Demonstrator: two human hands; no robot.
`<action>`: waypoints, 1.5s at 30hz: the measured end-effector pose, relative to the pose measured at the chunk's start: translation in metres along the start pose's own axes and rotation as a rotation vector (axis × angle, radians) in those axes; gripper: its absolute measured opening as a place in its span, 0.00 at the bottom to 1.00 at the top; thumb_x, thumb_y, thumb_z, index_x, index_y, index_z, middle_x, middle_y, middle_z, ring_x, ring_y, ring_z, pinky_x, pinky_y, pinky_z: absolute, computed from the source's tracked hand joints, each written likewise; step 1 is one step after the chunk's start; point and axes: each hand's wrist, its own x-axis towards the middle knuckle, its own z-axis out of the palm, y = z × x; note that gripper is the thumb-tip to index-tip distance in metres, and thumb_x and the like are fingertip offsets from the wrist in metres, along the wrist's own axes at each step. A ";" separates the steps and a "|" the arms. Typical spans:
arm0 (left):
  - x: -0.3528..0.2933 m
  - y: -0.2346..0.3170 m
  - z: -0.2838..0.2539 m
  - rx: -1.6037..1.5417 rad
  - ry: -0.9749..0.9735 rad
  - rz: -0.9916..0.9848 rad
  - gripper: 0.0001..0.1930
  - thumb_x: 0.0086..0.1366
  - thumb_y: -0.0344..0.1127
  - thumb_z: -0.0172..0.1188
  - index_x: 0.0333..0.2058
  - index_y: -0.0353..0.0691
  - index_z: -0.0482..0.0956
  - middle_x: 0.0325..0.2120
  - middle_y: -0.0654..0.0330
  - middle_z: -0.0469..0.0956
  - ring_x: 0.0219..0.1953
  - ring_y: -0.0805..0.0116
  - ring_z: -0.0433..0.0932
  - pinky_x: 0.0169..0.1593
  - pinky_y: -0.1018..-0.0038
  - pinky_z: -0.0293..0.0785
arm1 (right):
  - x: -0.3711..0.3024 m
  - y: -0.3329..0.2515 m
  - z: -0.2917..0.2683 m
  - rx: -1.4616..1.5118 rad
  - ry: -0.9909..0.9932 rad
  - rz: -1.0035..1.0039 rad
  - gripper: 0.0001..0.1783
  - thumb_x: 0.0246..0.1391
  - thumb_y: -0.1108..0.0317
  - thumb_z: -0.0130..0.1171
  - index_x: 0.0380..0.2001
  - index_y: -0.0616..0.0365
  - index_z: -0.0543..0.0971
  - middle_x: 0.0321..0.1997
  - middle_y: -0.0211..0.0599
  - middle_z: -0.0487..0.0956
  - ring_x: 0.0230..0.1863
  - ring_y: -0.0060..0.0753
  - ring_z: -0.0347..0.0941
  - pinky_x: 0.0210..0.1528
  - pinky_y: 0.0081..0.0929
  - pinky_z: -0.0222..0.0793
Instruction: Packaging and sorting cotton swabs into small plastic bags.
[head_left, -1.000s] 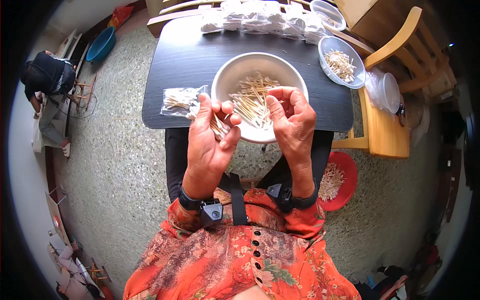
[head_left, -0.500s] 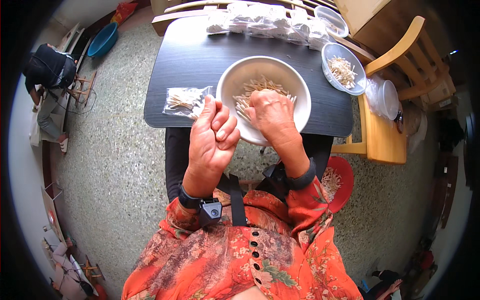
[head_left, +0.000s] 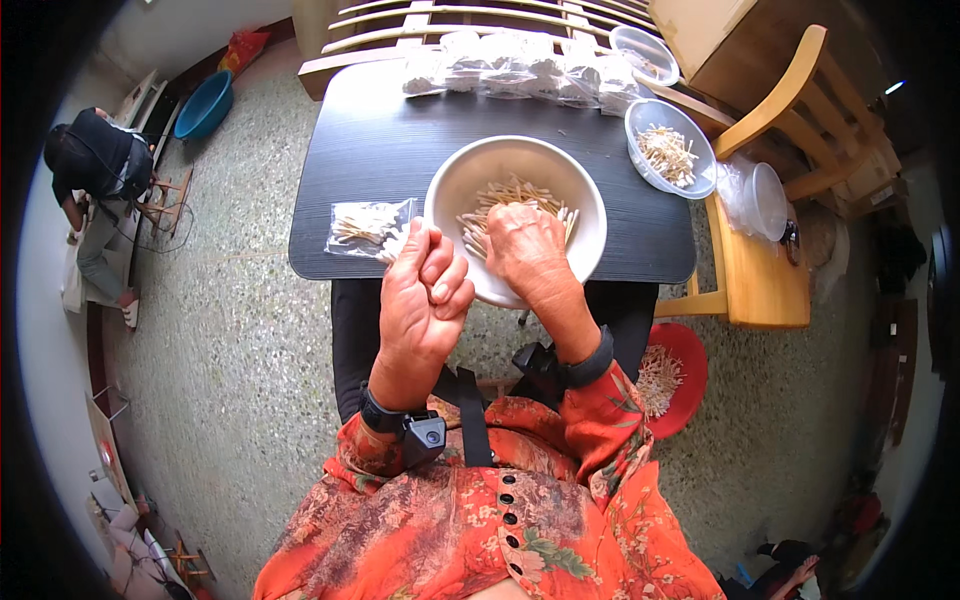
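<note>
A large cream bowl (head_left: 594, 235) stands at the table's front edge with many cotton swabs (head_left: 515, 190) in it. My right hand (head_left: 527, 250) reaches down into the bowl, fingers curled and closed on swabs; its fingertips are hidden beneath it. Left of the bowl, my left hand (head_left: 420, 310) is held palm up, fingers folded and thumb pressed over them. White swab tips (head_left: 394, 245) stick out beside its thumb; the rest of what it holds is hidden. Just beyond lies a clear plastic bag (head_left: 345, 240) with more cotton swabs inside.
Filled clear bags (head_left: 510, 65) line the dark table's (head_left: 370, 130) far edge. A clear plastic bowl (head_left: 640, 175) of swabs stands at its right corner, near a wooden chair (head_left: 765, 290). Below on the floor is a red basin (head_left: 690, 385) of swabs. Another person (head_left: 100, 165) sits far left.
The view has tilted slightly, so the table sits a bit lower in the picture. My right hand stays in the bowl, shifted slightly among the swabs; my left hand keeps its closed shape.
</note>
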 end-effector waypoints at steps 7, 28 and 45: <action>-0.001 -0.001 0.002 0.019 0.001 0.011 0.14 0.70 0.40 0.40 0.29 0.40 0.68 0.13 0.69 0.55 0.12 0.79 0.54 0.12 0.83 0.51 | -0.003 0.004 -0.005 0.186 0.073 0.013 0.08 0.46 0.65 0.57 0.25 0.59 0.75 0.26 0.43 0.77 0.34 0.46 0.75 0.38 0.40 0.68; -0.017 -0.015 0.020 0.236 0.055 0.054 0.11 0.69 0.35 0.44 0.44 0.36 0.69 0.13 0.71 0.53 0.11 0.83 0.53 0.12 0.85 0.49 | -0.028 -0.001 -0.031 1.839 0.279 0.312 0.07 0.57 0.73 0.52 0.37 0.64 0.71 0.32 0.43 0.78 0.26 0.24 0.77 0.18 0.10 0.67; -0.017 -0.028 0.023 0.259 0.037 0.143 0.13 0.64 0.37 0.54 0.43 0.35 0.72 0.11 0.73 0.56 0.11 0.85 0.54 0.12 0.86 0.49 | -0.039 -0.022 -0.022 2.103 0.339 0.384 0.07 0.56 0.73 0.53 0.36 0.64 0.70 0.34 0.43 0.79 0.20 0.17 0.72 0.15 0.10 0.61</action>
